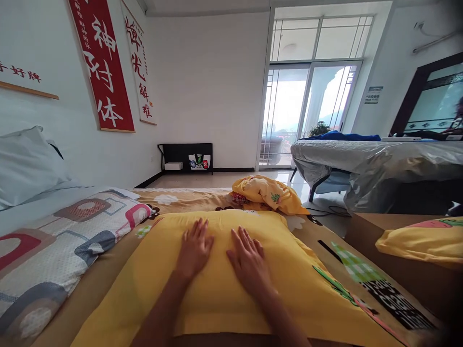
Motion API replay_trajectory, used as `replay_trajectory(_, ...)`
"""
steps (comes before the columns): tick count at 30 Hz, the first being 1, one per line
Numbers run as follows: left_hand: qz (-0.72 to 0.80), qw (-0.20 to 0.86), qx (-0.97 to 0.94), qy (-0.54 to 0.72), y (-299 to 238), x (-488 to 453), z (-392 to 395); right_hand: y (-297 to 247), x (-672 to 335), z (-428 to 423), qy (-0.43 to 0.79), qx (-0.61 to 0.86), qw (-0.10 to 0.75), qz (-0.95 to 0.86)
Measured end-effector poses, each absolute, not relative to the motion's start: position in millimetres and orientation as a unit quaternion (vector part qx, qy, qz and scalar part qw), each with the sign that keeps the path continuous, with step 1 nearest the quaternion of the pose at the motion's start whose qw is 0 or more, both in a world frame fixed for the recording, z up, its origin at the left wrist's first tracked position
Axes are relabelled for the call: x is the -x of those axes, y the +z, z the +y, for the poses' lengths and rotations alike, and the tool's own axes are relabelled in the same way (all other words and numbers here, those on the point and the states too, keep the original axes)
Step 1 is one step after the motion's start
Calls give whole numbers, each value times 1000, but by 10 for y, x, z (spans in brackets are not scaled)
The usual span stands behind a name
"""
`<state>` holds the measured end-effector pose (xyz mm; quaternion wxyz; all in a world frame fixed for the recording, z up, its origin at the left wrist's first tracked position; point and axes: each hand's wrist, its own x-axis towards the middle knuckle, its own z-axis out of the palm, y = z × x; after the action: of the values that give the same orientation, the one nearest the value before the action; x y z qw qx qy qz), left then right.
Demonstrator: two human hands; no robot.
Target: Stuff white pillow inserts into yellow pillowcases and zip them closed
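A plump yellow pillow [217,294] lies flat on the bed in front of me, with a green and pink print along its right side. My left hand [195,248] rests palm down on its upper middle, fingers stretched forward. Beside it, to the right, my right hand [249,255] presses flat on the same pillow with the fingers slightly spread. Neither hand grips anything. Beneath the pillow spreads a brown patterned bed sheet [307,236].
A crumpled yellow cloth [269,193] sits at the bed's far edge. On the left lie a patterned pillow [65,241] and a white pillow [29,159]. At right stand a cardboard box [365,226] with yellow fabric [427,241] on it and a plastic-covered table [361,152].
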<state>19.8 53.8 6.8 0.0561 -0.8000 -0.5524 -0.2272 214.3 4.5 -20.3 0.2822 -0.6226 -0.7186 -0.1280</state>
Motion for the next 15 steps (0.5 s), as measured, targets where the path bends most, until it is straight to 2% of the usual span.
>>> replay_trajectory(4,-525,87,817,-224,-525,-321,520,-696,-2194,25,-103,640,230,-726)
replay_trajectory(7,-556,109,792,-229,-787,209,316,-925,-2608,-164,-136,668,221,-698)
replay_trajectory(11,-675,139,689,-224,-1102,1093,-4,-1212,-3176,-509,-188,715,235,-631)
replay_trajectory(15,-727,115,647,-197,-1442,1737,-366,-1523,-3610,-933,-201,738,245,-596)
